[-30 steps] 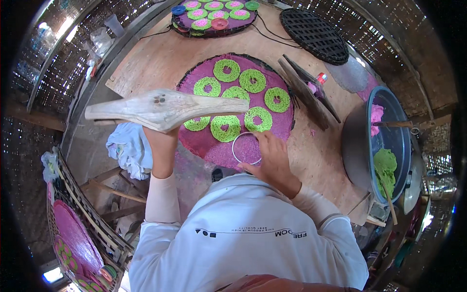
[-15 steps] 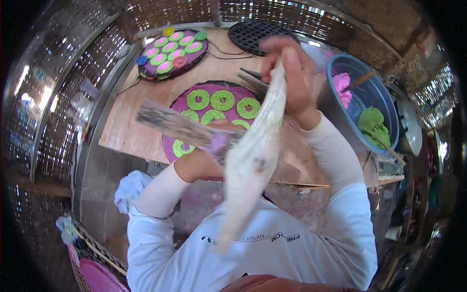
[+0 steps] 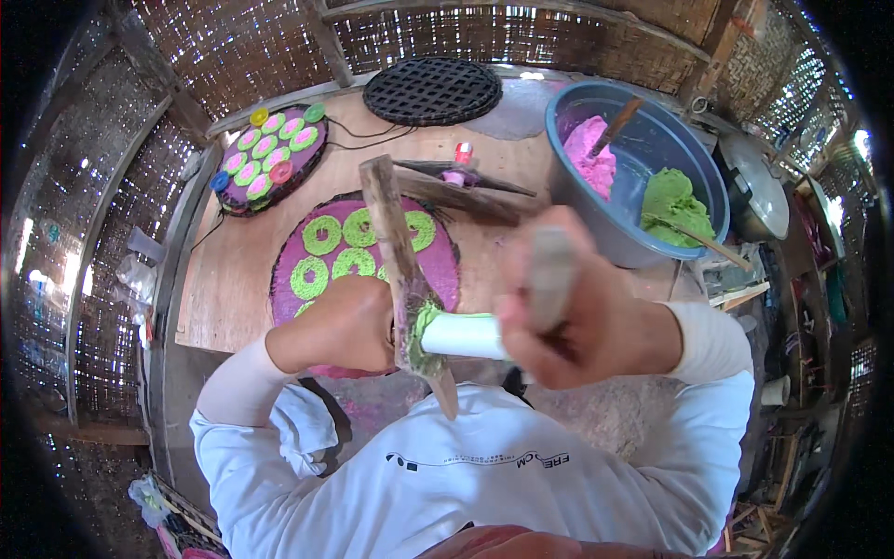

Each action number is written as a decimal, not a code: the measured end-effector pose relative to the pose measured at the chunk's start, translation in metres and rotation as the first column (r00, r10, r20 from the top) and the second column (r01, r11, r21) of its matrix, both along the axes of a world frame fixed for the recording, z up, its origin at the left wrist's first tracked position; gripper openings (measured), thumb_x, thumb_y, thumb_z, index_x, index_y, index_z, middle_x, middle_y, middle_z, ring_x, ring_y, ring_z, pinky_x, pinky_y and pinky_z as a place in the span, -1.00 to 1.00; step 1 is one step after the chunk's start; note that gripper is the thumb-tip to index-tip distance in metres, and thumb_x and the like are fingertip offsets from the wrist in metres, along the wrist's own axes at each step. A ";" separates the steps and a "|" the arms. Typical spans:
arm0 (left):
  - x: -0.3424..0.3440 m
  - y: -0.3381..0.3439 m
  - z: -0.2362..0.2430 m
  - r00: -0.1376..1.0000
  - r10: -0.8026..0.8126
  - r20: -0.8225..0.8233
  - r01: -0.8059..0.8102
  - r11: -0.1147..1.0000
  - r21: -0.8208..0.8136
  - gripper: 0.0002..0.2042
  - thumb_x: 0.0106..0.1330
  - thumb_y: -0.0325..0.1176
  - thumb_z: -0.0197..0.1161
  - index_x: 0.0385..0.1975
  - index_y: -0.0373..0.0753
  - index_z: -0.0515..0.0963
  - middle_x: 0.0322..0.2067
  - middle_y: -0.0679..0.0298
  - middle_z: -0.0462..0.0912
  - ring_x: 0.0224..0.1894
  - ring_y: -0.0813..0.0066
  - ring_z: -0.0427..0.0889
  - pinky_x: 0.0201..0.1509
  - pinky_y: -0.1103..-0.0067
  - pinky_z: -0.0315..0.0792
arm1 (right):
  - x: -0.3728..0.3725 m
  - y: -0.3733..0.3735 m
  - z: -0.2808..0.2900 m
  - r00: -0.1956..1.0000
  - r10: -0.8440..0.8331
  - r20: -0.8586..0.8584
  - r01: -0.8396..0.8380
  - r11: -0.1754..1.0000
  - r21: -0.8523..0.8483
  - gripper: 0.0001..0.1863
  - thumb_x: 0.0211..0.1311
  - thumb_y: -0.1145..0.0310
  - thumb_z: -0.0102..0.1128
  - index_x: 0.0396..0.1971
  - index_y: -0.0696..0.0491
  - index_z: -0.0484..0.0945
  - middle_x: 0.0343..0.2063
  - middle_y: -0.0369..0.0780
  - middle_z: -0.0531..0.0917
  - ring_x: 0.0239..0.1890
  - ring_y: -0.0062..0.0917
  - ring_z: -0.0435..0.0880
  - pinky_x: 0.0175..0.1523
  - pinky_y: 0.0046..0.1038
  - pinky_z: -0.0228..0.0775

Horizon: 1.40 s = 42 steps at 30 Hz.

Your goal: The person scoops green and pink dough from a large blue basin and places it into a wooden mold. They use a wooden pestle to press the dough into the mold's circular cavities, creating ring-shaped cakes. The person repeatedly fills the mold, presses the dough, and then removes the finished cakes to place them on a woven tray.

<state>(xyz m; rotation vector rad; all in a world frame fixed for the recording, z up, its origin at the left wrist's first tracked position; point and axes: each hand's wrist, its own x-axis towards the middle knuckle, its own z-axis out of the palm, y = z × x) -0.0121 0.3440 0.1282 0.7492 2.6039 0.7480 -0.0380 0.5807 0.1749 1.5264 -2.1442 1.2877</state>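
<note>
My left hand (image 3: 340,321) is closed on an upright weathered wooden board (image 3: 382,196), its fingertips partly hidden. Green paste (image 3: 419,349) clings where a white cylinder (image 3: 456,335) meets this board. My right hand (image 3: 596,317), blurred, grips a pale wooden piece (image 3: 549,279) pointing up toward me at the cylinder's other end; how the two join is unclear. Beneath lies a round purple tray (image 3: 438,279) bearing several green lacy rings (image 3: 321,235), partly covered by my hands and the board.
On the plywood table (image 3: 214,298): a smaller pink-and-green tray (image 3: 233,197), dark lattice disc (image 3: 431,90), crossed planks (image 3: 466,196), red-capped container (image 3: 463,151), and blue tub (image 3: 708,186) holding pink (image 3: 587,158) and green paste (image 3: 670,200). A lidded pot (image 3: 759,186) stands far right.
The pale wooden piece passed from my left hand to my right, which no longer holds the ring. My left hand took the weathered board. The white cylinder now shows between both hands.
</note>
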 end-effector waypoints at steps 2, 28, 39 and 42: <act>-0.007 0.003 -0.016 0.999 -0.002 -0.036 0.008 0.986 0.166 -0.51 -0.24 -0.23 0.44 -0.22 -0.21 0.49 -0.24 0.22 0.54 -0.23 0.33 0.54 -0.13 0.47 0.38 | -0.001 0.031 0.004 0.963 -0.194 0.187 0.251 0.897 -0.363 -0.76 -0.09 0.48 0.06 -0.39 0.10 0.23 -0.63 -0.30 0.30 -0.64 -0.57 0.28 -0.53 -0.56 0.14; -0.121 0.134 0.013 -0.184 0.562 -0.806 0.082 0.826 0.557 -0.73 0.21 -0.24 0.09 -0.35 -0.38 0.38 -0.33 0.08 0.40 -0.29 0.25 0.53 -0.23 0.46 0.46 | -0.147 0.277 -0.068 0.764 -0.438 -0.474 0.526 -0.003 0.851 -0.78 -0.05 0.21 0.14 -0.52 0.05 0.60 -0.42 -0.19 0.57 -0.24 -0.35 0.53 -0.17 -0.29 0.32; -0.125 0.099 0.002 -0.218 0.547 -0.808 -0.173 0.794 0.583 -0.65 0.20 -0.13 0.09 -0.34 -0.36 0.33 -0.41 0.17 0.40 -0.39 0.32 0.51 -0.35 0.50 0.45 | -0.260 0.289 -0.053 0.820 -0.193 -0.539 0.522 -0.137 0.842 -0.86 -0.05 0.34 0.11 -0.53 0.02 0.62 -0.50 -0.18 0.64 -0.40 -0.37 0.64 -0.40 -0.34 0.46; -0.129 0.091 -0.001 -0.218 0.504 -0.836 -0.202 0.815 0.543 -0.65 0.19 -0.13 0.11 -0.36 -0.36 0.33 -0.41 0.17 0.40 -0.38 0.32 0.51 -0.34 0.50 0.45 | -0.291 0.309 -0.068 0.774 -0.158 -0.613 0.586 -0.188 0.789 -0.88 -0.07 0.35 0.11 -0.58 -0.01 0.62 -0.54 -0.22 0.65 -0.44 -0.38 0.65 -0.43 -0.39 0.45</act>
